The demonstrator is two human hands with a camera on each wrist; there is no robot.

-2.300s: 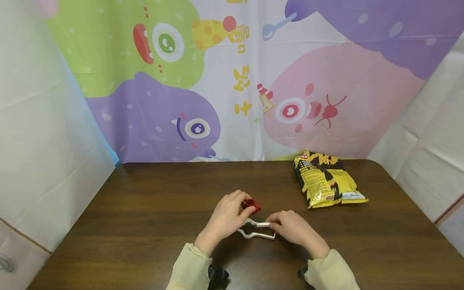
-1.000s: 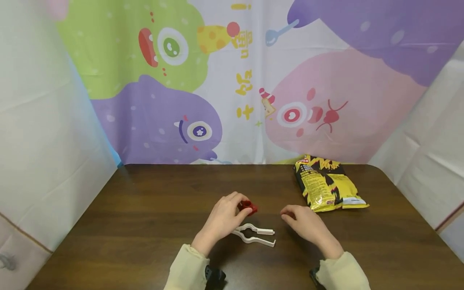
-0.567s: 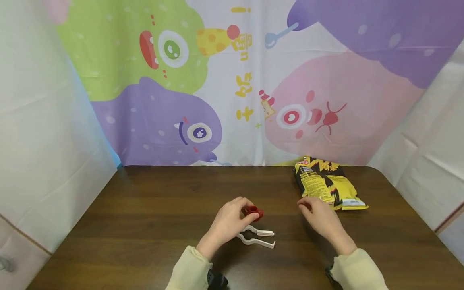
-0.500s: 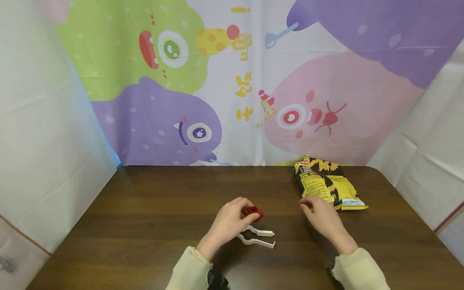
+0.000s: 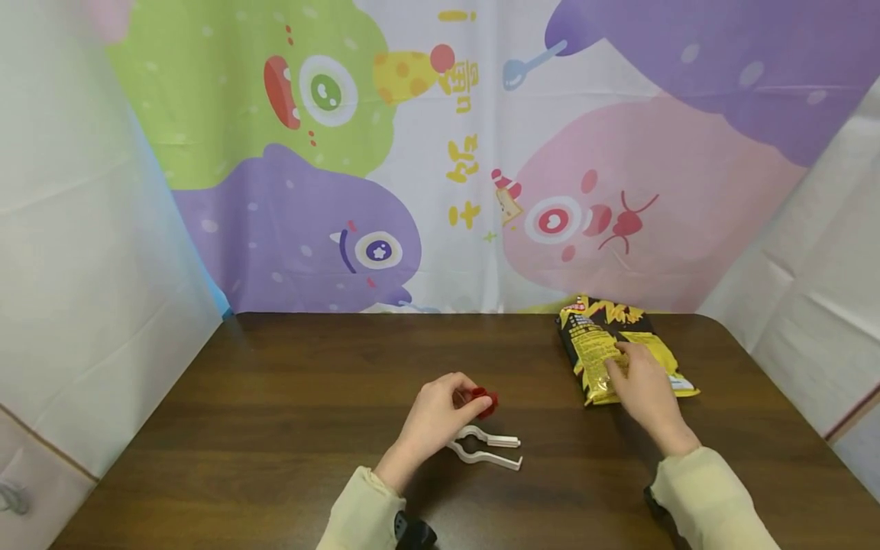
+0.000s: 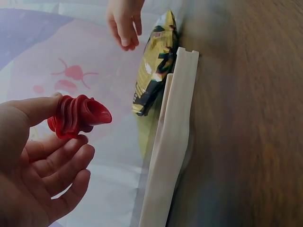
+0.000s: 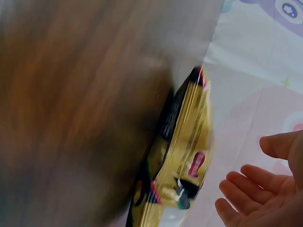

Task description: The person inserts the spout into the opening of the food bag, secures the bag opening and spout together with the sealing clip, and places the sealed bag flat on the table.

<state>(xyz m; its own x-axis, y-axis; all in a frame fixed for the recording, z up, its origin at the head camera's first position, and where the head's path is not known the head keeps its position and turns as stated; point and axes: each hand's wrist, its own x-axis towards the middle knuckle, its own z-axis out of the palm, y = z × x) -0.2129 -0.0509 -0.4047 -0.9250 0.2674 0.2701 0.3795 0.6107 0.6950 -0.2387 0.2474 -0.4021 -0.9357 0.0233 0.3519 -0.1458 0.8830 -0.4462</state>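
Between its thumb and fingers my left hand [image 5: 436, 416] pinches a small red threaded spout [image 6: 75, 116], with a slanted open tip that shows in the left wrist view. Just below that hand a white bag clip [image 5: 502, 441] lies on the table, its two arms spread apart; its hinge end is hidden behind the hand. My right hand [image 5: 645, 389] hovers over the front part of a yellow and black snack bag [image 5: 584, 344]. In the right wrist view its fingers are loosely extended, with nothing in them and a gap to the bag.
The brown wooden table [image 5: 309, 397] ends at the back against a cartoon-printed cloth [image 5: 467, 267]. White cloth walls stand on both sides. The snack bag lies near the table's back right.
My right hand has let go of the white clip and moved right and forward to above the snack bag. The clip's arms now stand apart. My left hand keeps the red spout, turned slightly.
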